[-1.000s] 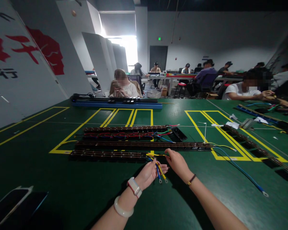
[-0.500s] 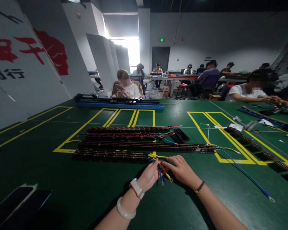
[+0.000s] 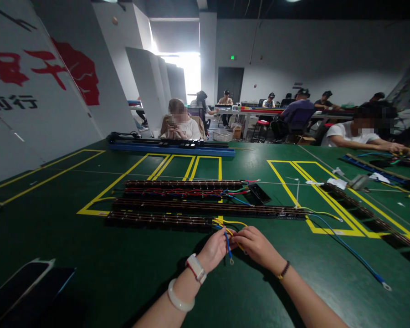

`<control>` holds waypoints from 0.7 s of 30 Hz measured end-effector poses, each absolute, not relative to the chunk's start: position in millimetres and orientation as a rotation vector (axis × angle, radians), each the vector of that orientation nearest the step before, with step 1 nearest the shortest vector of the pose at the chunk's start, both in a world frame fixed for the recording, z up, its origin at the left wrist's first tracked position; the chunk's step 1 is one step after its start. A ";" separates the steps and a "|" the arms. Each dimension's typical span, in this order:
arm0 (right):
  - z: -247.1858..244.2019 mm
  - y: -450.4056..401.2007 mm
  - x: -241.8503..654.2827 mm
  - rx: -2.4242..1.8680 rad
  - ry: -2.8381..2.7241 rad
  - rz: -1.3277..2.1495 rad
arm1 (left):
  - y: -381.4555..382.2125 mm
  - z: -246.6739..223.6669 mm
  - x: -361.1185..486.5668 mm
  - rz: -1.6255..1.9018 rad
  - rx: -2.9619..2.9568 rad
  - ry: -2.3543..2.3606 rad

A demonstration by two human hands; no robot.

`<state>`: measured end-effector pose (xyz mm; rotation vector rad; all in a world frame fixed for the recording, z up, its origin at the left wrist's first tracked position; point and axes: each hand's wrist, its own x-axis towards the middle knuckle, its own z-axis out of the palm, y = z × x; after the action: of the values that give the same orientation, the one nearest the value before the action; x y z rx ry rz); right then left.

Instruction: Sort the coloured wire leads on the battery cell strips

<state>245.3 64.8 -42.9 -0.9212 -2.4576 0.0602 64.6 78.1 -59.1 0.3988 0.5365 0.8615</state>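
A short dark strip with copper-coloured lines (image 3: 160, 220) lies on the green table, with yellow and blue cables coming out of its right end. At that end, my left hand (image 3: 213, 250) is closed around the bundle. From its fingers hangs a blue cable (image 3: 229, 249) tipped with a metal ring lug. My right hand (image 3: 259, 247) meets the left one, its fingers pinched on a yellow cable (image 3: 239, 246) whose lug end is partly covered. Another yellow cable (image 3: 237, 222) loops just above the right hand's fingers.
Behind lie a longer strip (image 3: 198, 207), a strip with red and blue wires (image 3: 177, 192) and a small black box (image 3: 258, 193). A loose blue cable (image 3: 353, 255) stretches right. A blue rail (image 3: 177, 151) lies at the far edge. Several people sit beyond; one works at right.
My right hand has shifted slightly down, its fingers now closing over the yellow cable's lower part and covering its lug. My left hand stays almost in place on the bundle.
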 end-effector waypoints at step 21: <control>1.8 122.3 128.2 -0.949 -2.232 0.199 | 76.1 -68.3 65.9 0.995 0.360 0.614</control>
<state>128.2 122.3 1.8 -0.9489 -2.2316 0.1988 65.9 76.1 -68.3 0.3605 0.6142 0.9951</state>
